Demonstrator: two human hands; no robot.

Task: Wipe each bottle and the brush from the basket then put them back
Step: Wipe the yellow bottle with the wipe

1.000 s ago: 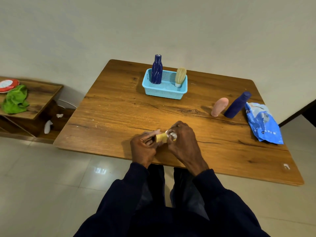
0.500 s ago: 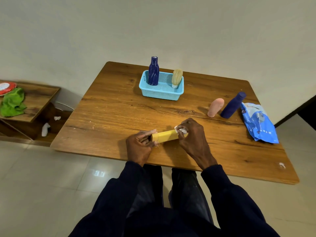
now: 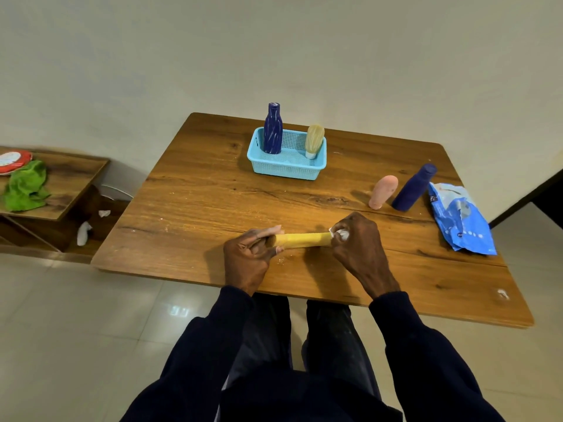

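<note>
A yellow bottle (image 3: 301,240) lies sideways just above the wooden table (image 3: 213,193) near its front edge. My left hand (image 3: 248,257) grips its left end. My right hand (image 3: 358,245) holds a white wipe (image 3: 340,233) wrapped round the bottle's right end. The light blue basket (image 3: 286,169) stands at the back of the table with a dark blue ribbed bottle (image 3: 272,129) and a cream-bristled brush (image 3: 314,141) upright in it. A pink bottle (image 3: 383,191) and a dark blue bottle (image 3: 413,187) stand on the table at the right.
A blue wipes packet (image 3: 461,219) lies by the table's right edge. A small white scrap (image 3: 502,294) sits near the front right corner. To the left, a low wooden shelf (image 3: 64,178) carries a green cloth (image 3: 26,187) and a red-rimmed plate (image 3: 13,161).
My right hand has slid the wipe rightward along the yellow bottle, uncovering most of its length. The left hand has kept its grip on the left end.
</note>
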